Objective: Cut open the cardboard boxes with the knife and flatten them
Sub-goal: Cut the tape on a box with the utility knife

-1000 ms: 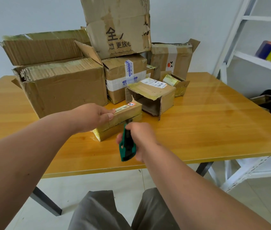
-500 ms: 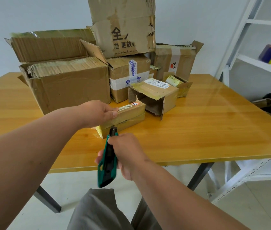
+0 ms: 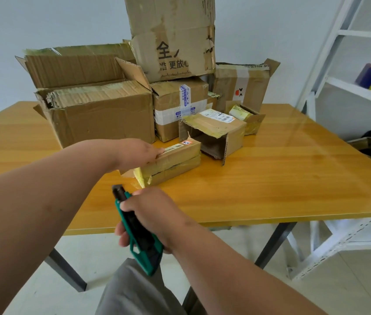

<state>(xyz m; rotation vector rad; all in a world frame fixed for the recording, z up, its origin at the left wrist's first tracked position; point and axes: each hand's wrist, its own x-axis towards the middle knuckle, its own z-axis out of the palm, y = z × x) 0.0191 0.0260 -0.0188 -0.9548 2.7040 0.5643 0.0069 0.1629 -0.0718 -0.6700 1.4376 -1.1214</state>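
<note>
A small flat cardboard box wrapped in yellowish tape lies on the wooden table, with a slit along its near side. My left hand rests on its top left end, fingers laid over the edge. My right hand grips a green and black utility knife near the table's front edge, tip pointing up and away, a short way in front of the box and apart from it. Whether a blade sticks out I cannot tell.
Behind the small box stands a pile of cardboard boxes: a large open one at the left, a taped one in the middle, a tall one on top, an opened small one. A white shelf rack stands at the right.
My right hand has drawn the knife back from the box's near side toward the table's front edge. The left hand has stayed on the box.
</note>
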